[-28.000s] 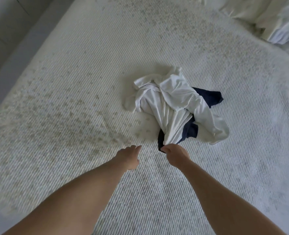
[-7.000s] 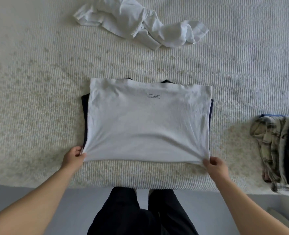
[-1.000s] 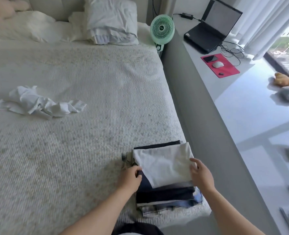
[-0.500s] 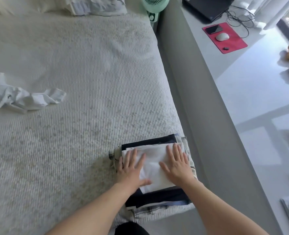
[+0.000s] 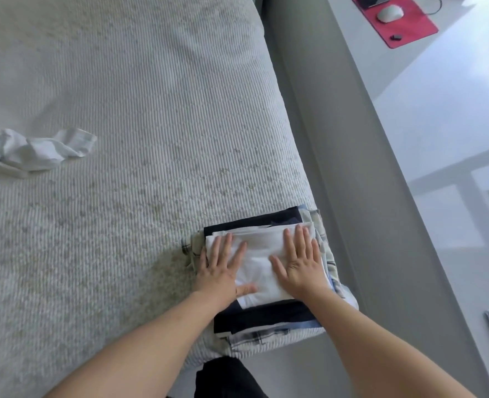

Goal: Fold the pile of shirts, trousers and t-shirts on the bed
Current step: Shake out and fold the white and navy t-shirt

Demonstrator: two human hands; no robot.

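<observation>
Pressing down flat, the left hand and the right hand both lie palm-down with fingers straight and spread on a folded white t-shirt, which tops a stack of folded clothes at the near right corner of the bed. Neither hand grips anything; the left covers the shirt's left edge, the right its right side, and a bare strip of white cloth shows between them. Under the white piece sit dark navy layers, then a pale blue edge and a plaid fabric that peeks out at the stack's left, right and near sides. Well apart from the stack, at the far left of the ribbed white bedcover, a crumpled white garment lies unfolded. Right of the bed runs a grey ledge, and beyond it a pale surface carries a red mouse pad with a white mouse on it.
</observation>
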